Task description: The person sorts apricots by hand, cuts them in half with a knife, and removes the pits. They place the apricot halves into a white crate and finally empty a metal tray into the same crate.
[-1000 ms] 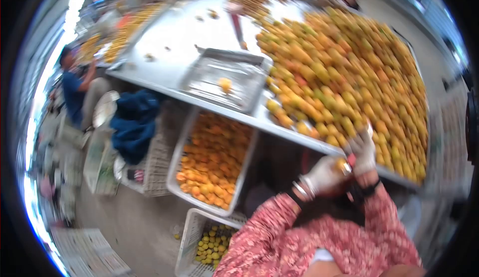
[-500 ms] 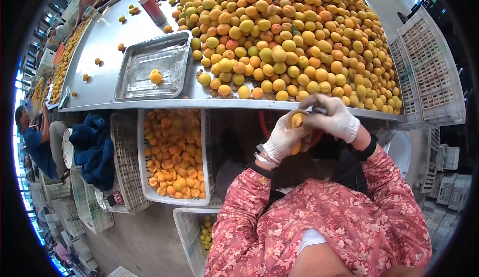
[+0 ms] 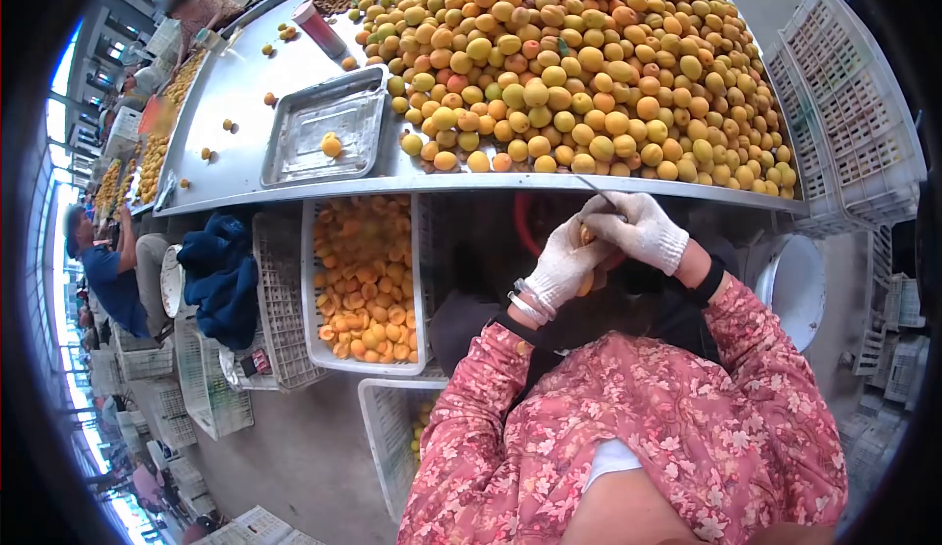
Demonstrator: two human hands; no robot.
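Observation:
My left hand (image 3: 557, 268), in a white knit glove, is closed around an apricot (image 3: 587, 235) that shows only in part between the fingers. A second orange piece (image 3: 586, 283) peeks out below that palm. My right hand (image 3: 648, 233), gloved too, grips a small knife (image 3: 596, 190) whose thin blade points up and left. Both hands meet just in front of the table edge, the right fingers touching the left. Whole apricots (image 3: 589, 84) lie heaped on the metal table (image 3: 211, 143) beyond them.
A metal tray (image 3: 285, 143) holds one apricot piece. Below the table, a white crate (image 3: 424, 280) contains halved apricots; another crate (image 3: 373, 427) stands nearer me. A red tumbler (image 3: 319, 30) is on the table. Crates (image 3: 844, 103) lean at right, and people work at left.
The view has shifted slightly. The right hand has turned, so the knife blade now points up-left above the fingers. The apricot is more covered by the fingers than before.

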